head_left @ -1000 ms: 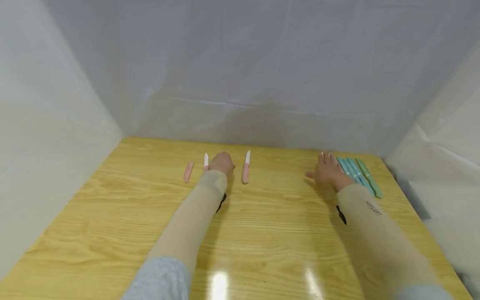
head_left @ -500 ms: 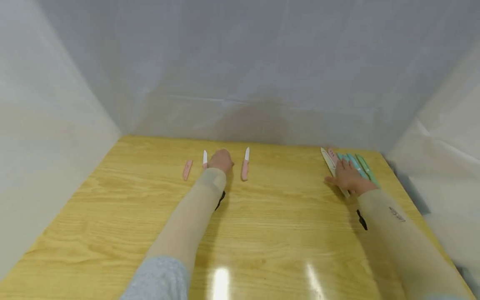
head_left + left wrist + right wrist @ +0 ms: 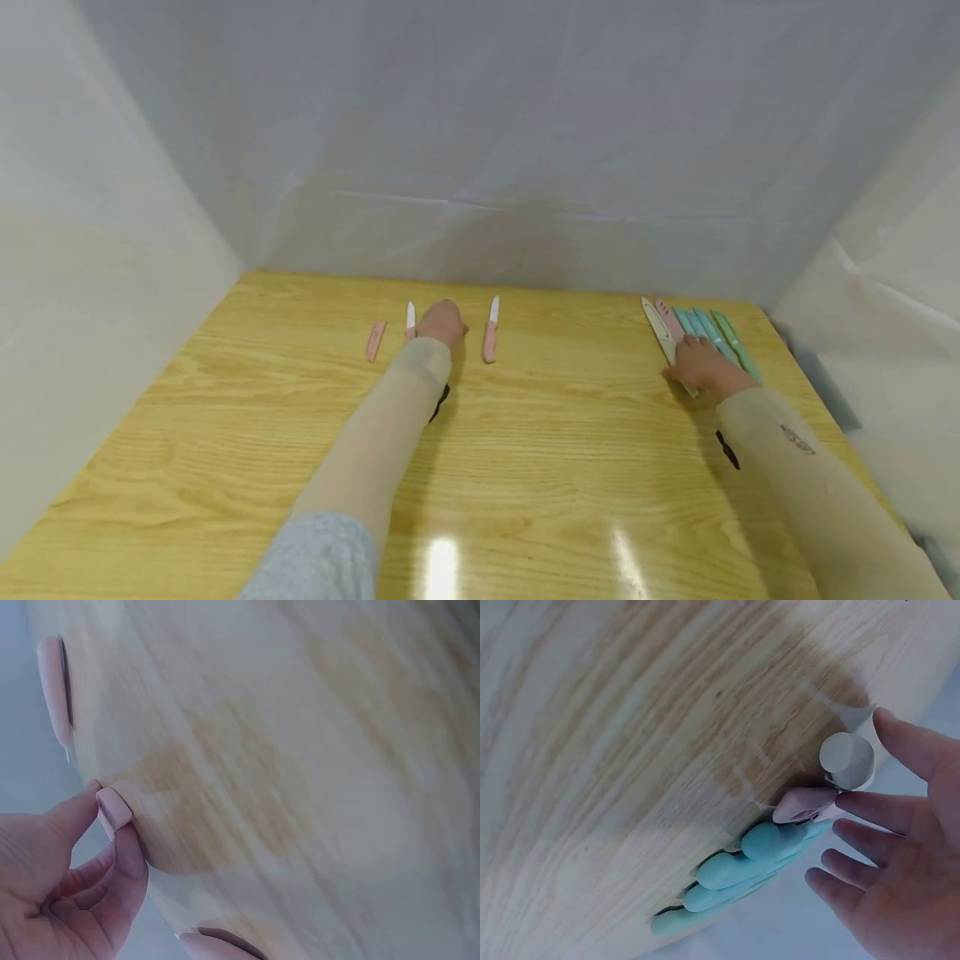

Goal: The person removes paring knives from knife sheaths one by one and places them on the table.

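Left wrist: left hand (image 3: 86,877) pinches pink piece (image 3: 115,809) between pink knives (image 3: 491,340). Right hand (image 3: 904,851), spread, at white knife (image 3: 848,759) near teal knives (image 3: 724,871).

The right hand (image 3: 913,862) straddles a white handle (image 3: 849,760) beside a pink handle (image 3: 802,805).

A yellow-brown wood-grain desk (image 3: 562,450) is filling the lower part of the head view, its glossy top reflecting two bright glare patches (image 3: 441,567) near the bottom. A grey back sheet (image 3: 525,125) is hanging beyond its far edge, showing a horizontal crease. A paler left sheet (image 3: 97,208) and a wrinkled right sheet (image 3: 892,275) are flanking it.
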Demonstrator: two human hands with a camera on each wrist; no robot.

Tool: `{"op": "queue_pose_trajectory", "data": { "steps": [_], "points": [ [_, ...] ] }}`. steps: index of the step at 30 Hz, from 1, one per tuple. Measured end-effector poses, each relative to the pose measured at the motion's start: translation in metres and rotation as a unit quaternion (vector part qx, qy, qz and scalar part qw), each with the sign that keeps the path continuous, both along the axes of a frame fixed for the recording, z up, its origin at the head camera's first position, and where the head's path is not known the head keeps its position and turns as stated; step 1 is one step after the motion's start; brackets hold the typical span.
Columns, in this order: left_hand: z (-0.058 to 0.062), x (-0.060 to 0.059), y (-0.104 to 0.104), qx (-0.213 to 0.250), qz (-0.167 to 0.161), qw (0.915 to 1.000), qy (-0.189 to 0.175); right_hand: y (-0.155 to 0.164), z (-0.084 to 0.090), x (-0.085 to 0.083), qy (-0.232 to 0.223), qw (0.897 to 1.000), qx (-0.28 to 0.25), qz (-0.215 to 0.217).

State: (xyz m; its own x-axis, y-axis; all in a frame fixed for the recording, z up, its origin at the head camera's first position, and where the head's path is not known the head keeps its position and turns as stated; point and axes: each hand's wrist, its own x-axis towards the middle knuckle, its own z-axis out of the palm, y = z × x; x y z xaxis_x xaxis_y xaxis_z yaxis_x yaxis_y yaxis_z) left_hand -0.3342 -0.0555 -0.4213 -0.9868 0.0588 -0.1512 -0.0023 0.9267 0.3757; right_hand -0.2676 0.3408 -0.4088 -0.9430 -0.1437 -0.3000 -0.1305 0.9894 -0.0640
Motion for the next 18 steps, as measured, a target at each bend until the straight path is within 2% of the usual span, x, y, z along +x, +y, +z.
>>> {"op": "queue_pose_trajectory", "data": {
  "steps": [5, 9, 14, 18],
  "points": [
    [-0.003, -0.003, 0.000, -0.006, 0.005, 1.0000, 0.001, 0.001, -0.002, -0.006, 0.036, 0.999, 0.008, 0.010],
    [-0.003, -0.004, 0.000, -0.012, 0.005, 0.9999, 0.002, -0.001, 0.000, -0.011, 0.014, 1.000, -0.024, -0.006],
    [-0.002, -0.002, 0.001, -0.006, 0.003, 1.0000, -0.003, -0.007, -0.001, -0.012, -0.013, 0.996, -0.075, -0.046],
    [-0.001, 0.000, 0.001, -0.006, -0.001, 0.9999, -0.009, -0.011, 0.001, -0.011, -0.014, 0.995, -0.077, -0.057]
  ]
}}
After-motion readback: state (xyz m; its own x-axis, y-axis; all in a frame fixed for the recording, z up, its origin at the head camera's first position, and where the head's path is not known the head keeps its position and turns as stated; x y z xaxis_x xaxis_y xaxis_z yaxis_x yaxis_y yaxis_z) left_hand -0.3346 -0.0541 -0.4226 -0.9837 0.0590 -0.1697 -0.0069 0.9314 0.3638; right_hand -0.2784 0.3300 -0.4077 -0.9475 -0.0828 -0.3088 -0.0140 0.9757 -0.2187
